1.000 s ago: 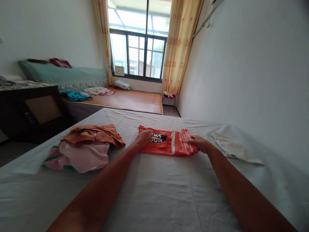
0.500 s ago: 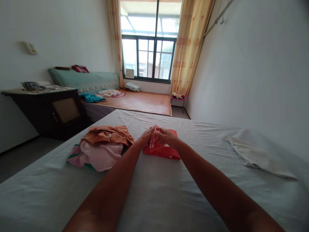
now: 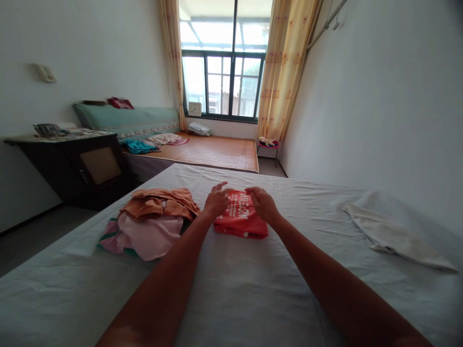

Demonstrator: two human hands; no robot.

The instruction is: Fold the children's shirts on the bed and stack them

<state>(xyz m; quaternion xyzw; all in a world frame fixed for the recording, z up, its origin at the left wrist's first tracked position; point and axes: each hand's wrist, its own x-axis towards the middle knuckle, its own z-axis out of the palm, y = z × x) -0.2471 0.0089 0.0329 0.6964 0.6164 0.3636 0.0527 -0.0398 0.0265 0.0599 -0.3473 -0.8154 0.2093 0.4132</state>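
Observation:
A red garment with white lettering [image 3: 241, 219], folded into a compact rectangle, lies on the bed's pale sheet [image 3: 238, 274]. My left hand [image 3: 217, 200] is at its left edge, fingers stretched out and apart. On the other side my right hand [image 3: 263, 203] rests at the upper right edge with its fingers extended, the tips at the cloth. Neither hand grips the fabric. Left of my left forearm is a loose pile: an orange-brown garment [image 3: 159, 201] on top of a pink one [image 3: 152, 233] with green trim.
A crumpled whitish cloth [image 3: 394, 236] lies on the right of the sheet. Beyond the bed stands a second bed with a brown mat [image 3: 217, 152] and clothes on it. A dark cabinet [image 3: 68, 168] is at the left, a small pink stool [image 3: 268, 144] by the curtain.
A flap of the red garment has been laid flat, so its lettering now faces up. My right hand has moved right, away from my left hand, and its fingers have opened.

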